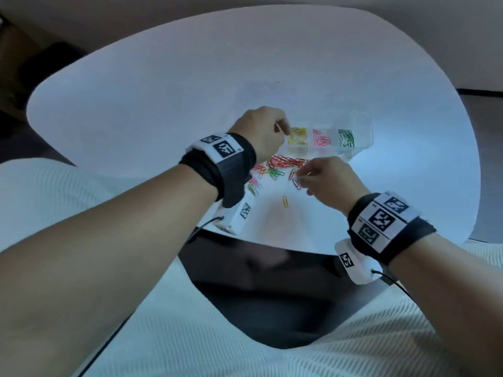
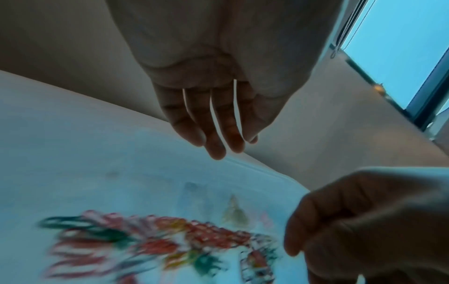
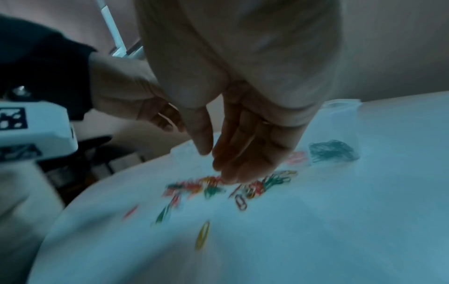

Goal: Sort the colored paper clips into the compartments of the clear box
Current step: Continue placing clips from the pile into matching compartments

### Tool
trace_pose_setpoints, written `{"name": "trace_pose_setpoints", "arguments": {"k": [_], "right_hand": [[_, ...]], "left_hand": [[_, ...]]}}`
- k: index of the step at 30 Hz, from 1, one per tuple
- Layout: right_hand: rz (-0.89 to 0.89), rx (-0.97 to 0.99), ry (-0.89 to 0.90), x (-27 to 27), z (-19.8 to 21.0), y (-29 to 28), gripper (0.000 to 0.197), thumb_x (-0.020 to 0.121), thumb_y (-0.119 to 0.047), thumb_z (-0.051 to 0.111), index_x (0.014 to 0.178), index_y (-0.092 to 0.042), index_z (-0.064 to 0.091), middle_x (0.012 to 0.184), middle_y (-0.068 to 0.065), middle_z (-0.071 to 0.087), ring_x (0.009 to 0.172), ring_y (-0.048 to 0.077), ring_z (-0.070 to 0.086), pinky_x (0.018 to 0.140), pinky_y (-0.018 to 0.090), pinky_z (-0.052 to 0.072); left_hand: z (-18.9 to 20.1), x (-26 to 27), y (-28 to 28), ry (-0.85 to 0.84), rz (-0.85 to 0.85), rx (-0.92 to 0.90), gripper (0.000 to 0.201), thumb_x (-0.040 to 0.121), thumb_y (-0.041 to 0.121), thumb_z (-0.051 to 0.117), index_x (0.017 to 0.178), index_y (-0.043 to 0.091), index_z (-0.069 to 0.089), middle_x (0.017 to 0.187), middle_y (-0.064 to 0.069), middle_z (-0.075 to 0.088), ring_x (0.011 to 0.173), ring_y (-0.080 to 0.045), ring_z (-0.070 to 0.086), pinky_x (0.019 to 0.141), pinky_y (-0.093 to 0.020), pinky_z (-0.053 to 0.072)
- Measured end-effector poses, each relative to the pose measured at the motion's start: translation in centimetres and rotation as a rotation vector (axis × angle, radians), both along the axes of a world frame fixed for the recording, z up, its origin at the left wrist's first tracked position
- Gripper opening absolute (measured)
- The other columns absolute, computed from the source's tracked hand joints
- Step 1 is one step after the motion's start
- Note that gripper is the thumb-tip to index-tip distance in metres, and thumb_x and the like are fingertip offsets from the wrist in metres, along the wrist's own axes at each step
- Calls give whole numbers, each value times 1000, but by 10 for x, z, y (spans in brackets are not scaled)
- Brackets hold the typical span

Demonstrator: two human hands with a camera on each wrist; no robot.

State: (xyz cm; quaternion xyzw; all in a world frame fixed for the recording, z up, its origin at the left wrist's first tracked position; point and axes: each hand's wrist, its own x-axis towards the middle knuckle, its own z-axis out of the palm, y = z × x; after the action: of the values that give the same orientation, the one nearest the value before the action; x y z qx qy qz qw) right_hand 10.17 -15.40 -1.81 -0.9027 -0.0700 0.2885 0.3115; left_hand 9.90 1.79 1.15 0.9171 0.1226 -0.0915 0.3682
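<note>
The clear box (image 1: 364,129) lies on the white table, beyond the hands. Its compartments hold yellow clips (image 1: 298,136), pink clips (image 1: 321,140) and green clips (image 1: 346,137). A mixed pile of clips (image 1: 283,164) lies just in front of the box, and a lone yellow clip (image 1: 285,201) lies nearer me. My left hand (image 1: 284,131) hovers at the yellow compartment; its fingers (image 2: 223,146) hang straight and hold nothing. My right hand (image 1: 300,180) reaches down onto the pile's right end, its fingertips (image 3: 230,173) touching the clips (image 3: 218,184). No clip shows pinched.
The round white table (image 1: 163,104) extends bare to the left and far side. White ribbed fabric (image 1: 190,336) covers my lap below the table's near edge, with a dark gap (image 1: 272,295) between. A window (image 2: 401,48) shows at the right in the left wrist view.
</note>
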Motion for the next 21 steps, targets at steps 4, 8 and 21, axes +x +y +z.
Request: {"name": "trace_pose_setpoints", "arguments": {"k": [4,8,21], "right_hand": [[166,-173,-74,-18,-20,15,17,85,-23,71,101,-18,71,103,4,69,94,22,64,82,31,52],[176,-218,-92,-28,-39,24,21,82,-19,73,102,-16,67,103,10,68,91,27,65,82,36,56],[38,-233,-22,-36,-44,29,14,79,-18,72,93,-18,69,89,7,63,75,25,62,64,25,47]], "left_hand": [[-17,-29,36,193,49,155,22,84,11,52,88,28,65,97,5,62,89,-20,60,75,-28,49],[-41,-55,61,358,80,233,19,85,7,57,87,25,63,105,-1,66,88,-22,60,72,-28,46],[-67,-68,23,367,-113,311,10,82,18,64,87,14,72,90,-3,71,81,-22,66,68,-27,52]]}}
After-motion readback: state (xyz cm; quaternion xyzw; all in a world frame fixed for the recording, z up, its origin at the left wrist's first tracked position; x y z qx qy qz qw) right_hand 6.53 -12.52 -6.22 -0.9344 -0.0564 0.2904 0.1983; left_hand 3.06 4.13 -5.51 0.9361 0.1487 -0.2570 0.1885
